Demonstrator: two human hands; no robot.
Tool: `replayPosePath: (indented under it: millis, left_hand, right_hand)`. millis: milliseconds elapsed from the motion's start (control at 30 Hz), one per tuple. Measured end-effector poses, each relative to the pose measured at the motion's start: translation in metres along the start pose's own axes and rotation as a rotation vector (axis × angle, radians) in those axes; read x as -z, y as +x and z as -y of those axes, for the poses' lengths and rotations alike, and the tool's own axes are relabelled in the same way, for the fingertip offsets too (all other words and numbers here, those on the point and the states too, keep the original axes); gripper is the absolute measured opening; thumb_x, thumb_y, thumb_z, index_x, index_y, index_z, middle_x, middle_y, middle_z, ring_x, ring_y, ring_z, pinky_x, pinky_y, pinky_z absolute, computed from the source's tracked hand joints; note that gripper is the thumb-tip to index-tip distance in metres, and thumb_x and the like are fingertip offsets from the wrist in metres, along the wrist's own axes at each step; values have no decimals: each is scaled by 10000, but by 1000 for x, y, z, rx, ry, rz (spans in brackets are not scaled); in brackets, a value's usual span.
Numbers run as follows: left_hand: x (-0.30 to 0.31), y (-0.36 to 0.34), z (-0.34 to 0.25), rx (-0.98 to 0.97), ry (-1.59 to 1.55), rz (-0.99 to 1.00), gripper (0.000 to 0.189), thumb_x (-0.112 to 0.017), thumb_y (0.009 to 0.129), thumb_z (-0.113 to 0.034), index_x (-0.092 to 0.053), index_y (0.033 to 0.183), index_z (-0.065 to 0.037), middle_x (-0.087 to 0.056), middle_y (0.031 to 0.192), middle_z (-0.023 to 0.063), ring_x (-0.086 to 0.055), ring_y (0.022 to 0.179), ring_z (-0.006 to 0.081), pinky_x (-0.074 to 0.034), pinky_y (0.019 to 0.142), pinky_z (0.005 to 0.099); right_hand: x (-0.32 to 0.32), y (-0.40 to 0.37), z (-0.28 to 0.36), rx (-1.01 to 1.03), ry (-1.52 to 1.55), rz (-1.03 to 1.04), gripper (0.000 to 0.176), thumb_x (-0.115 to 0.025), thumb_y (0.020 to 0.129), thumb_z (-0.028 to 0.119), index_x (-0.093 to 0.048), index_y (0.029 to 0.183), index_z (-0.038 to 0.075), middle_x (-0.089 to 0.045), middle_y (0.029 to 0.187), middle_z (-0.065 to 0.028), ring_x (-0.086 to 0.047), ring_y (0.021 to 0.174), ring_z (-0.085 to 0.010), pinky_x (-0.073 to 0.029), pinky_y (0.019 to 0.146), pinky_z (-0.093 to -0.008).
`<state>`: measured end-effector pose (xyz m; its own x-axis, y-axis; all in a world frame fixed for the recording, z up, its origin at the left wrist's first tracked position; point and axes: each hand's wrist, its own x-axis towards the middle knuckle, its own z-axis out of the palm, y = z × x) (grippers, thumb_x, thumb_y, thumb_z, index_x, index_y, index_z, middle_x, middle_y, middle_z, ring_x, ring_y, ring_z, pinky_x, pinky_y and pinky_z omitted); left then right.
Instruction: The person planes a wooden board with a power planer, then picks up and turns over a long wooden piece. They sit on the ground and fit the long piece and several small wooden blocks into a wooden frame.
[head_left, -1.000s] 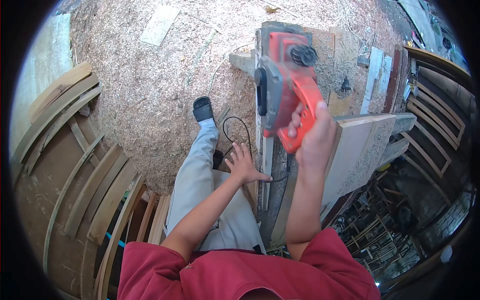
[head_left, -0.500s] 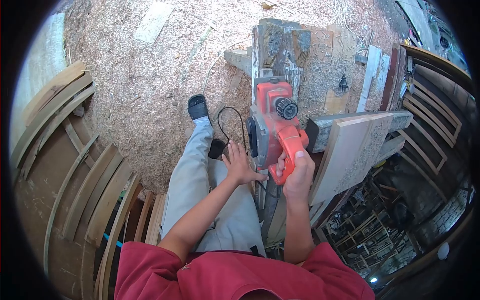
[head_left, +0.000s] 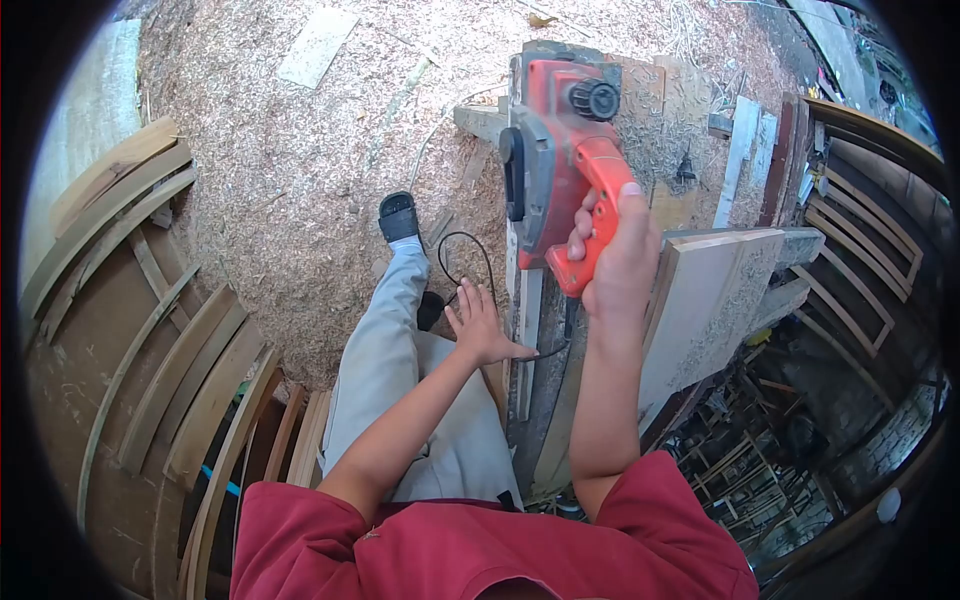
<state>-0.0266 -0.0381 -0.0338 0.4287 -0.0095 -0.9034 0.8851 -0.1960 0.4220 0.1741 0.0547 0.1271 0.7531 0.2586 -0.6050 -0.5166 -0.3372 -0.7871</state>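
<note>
My right hand is wrapped around the rear handle of a red electric hand planer. The tool, with a dark ridged knob on its front, sits over the far part of a narrow workbench. My left hand is spread over my thigh, left of the bench, its thumb near the planer's black cord. A wide pale board strewn with shavings is to the right of my right forearm.
Curved wooden pieces are stacked on the left. Wood shavings cover the ground, with a flat offcut lying on them. Curved frames stand at the right. My sandalled foot is left of the bench.
The planer has moved forward along the bench, away from my body, with my right hand on it and my right arm stretched further. My left hand has hardly moved.
</note>
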Motion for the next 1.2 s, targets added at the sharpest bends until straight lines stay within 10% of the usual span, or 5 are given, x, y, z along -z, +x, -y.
replayPosePath:
  millis: [1200]
  left_hand:
    - [6, -8, -7, 31, 21, -49, 1734, -906, 428, -739, 71, 1578, 115, 140, 1661, 337, 132, 1561, 459, 2, 1201, 687]
  right_hand:
    - [36, -46, -15, -5, -60, 8, 404, -444, 1066, 355, -577, 898, 13, -522, 661, -25, -460, 515, -91, -407, 495, -270]
